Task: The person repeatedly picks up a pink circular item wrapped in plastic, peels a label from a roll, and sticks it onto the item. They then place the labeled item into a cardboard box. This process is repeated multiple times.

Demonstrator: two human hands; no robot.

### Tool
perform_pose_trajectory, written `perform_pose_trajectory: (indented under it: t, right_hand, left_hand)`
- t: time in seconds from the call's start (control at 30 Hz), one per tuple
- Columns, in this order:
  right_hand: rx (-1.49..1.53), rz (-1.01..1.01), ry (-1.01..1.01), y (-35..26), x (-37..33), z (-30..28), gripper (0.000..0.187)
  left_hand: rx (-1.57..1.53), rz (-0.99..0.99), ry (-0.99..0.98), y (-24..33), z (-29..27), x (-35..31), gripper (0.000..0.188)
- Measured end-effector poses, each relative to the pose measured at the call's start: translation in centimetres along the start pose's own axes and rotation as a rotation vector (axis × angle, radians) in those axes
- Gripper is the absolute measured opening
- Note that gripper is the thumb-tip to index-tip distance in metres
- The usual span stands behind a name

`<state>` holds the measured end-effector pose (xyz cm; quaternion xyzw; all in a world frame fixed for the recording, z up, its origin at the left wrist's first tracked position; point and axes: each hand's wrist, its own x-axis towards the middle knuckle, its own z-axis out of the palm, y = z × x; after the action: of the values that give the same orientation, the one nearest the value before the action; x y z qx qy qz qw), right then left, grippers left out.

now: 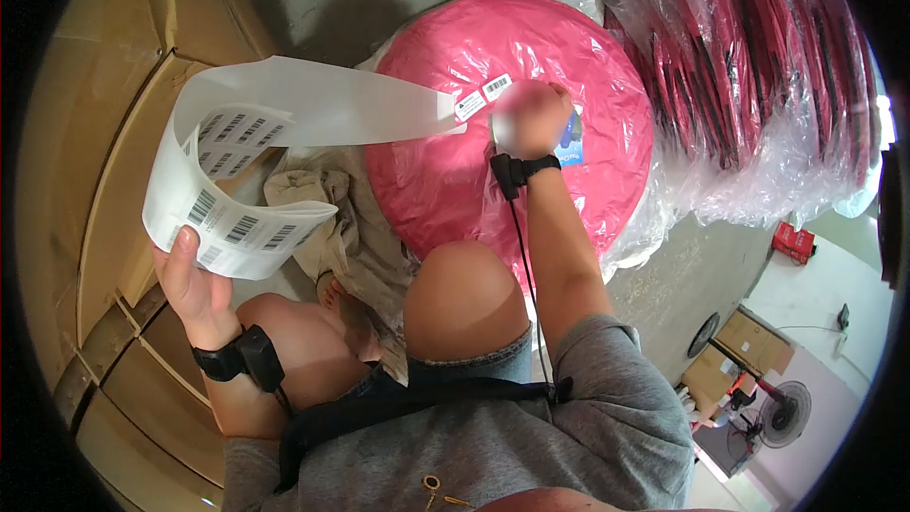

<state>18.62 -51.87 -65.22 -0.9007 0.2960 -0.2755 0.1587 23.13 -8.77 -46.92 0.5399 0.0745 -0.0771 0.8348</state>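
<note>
My left hand (194,280) grips a folded strip of white barcode labels (227,237), thumb on its face. The strip loops up and around, and its blank backing (351,104) stretches right over a round pink package (427,180) wrapped in clear plastic. Two small white labels (483,98) lie on the package by the strip's end. Just right of them, my right hand (533,120) is over the package, blurred, so its fingers cannot be read. A blue printed card (572,137) shows beside that hand.
Large cardboard boxes (123,133) rise along the left. Several pink plastic-wrapped packages (739,66) are stacked at the upper right. A beige cloth (332,199) lies by my foot. Farther right are a fan (785,414), cartons (749,341) and a red box (793,243).
</note>
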Motion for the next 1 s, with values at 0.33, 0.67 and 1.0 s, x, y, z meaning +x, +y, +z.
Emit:
perform_pose_trajectory:
  t: [0.33, 0.67, 1.0]
  right_hand:
    - [-0.153, -0.412, -0.537, -2.6, -2.3, -0.2, 0.07]
    - [-0.237, -0.207, -0.439, -3.3, -2.1, -0.9, 0.075]
    - [0.367, 0.506, -0.013, 7.8, -10.8, -11.5, 0.028]
  left_hand:
    - [0.035, 0.013, 0.0, -0.3, 1.1, 0.5, 0.055]
    - [0.016, 0.02, -0.015, -0.7, 1.2, 1.1, 0.053]
    - [0.018, -0.006, -0.035, -1.0, 1.2, 2.6, 0.049]
